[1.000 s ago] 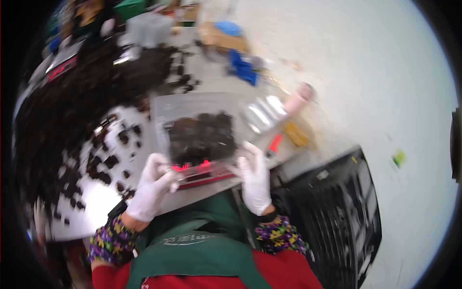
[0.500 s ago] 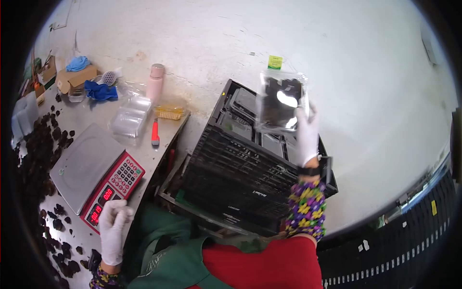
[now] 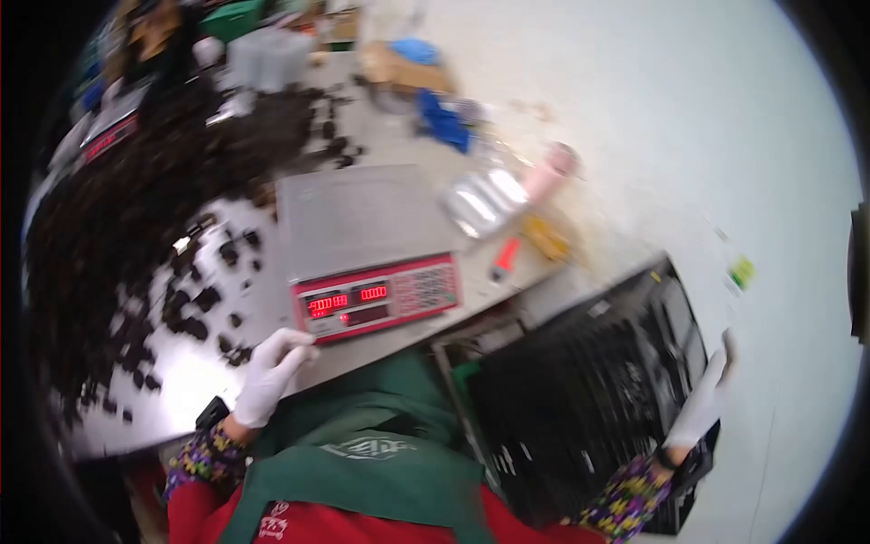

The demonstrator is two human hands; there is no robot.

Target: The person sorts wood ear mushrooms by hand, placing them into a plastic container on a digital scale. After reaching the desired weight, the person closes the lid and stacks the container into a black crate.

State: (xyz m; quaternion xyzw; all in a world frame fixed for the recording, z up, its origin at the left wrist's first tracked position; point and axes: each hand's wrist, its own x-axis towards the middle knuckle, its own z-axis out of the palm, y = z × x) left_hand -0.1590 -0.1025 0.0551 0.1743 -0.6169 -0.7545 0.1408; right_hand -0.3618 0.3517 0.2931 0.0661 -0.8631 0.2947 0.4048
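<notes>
My left hand, in a white glove, is beside the lower left corner of the red and grey scale, its fingers curled together; whether something small is between them is hidden. The scale's plate is bare and its red digits are lit. At the right, my gloved right hand is over the edge of the black crate, fingers extended and smeared by motion, with no package visible in it. Dark pieces lie on the table left of the scale.
Clear plastic trays, a pink bottle, a red cutter and a yellow pack are behind and right of the scale. Farther back are a blue cloth, a cardboard box and a second scale.
The view has swung left toward the table. My right hand has let go of the clear package with dark contents and is lower at the crate. My left hand remains near the scale.
</notes>
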